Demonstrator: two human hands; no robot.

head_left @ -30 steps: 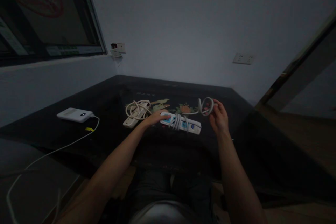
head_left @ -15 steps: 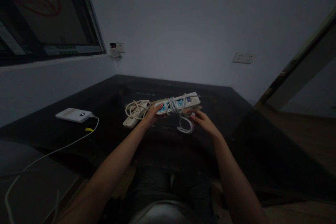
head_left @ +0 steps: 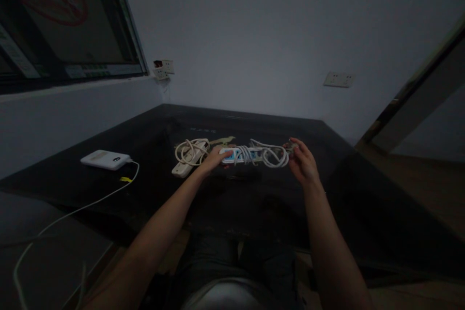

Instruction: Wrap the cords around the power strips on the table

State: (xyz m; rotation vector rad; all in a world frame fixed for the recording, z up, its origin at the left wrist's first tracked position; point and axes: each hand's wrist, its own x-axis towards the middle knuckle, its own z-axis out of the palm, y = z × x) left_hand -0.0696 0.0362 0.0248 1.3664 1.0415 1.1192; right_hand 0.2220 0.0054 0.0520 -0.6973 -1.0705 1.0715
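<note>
My left hand is closed around the left end of a white power strip with blue sockets. A pale cord is wound several times about the strip's middle. From there a loose loop of cord reaches to the right. My right hand pinches the cord's plug, which is dim and partly covered by the fingers. Just left of my left hand lies a second white power strip with its own cord coiled over it.
All this is at a dark, glossy table. At the left lies a white power bank with a cable running off the edge, near a yellow tag. A wall socket is behind.
My right hand has moved right and slightly up with the plug, drawing the cord loop out past the strip's right end. The held strip has tilted to nearly level.
</note>
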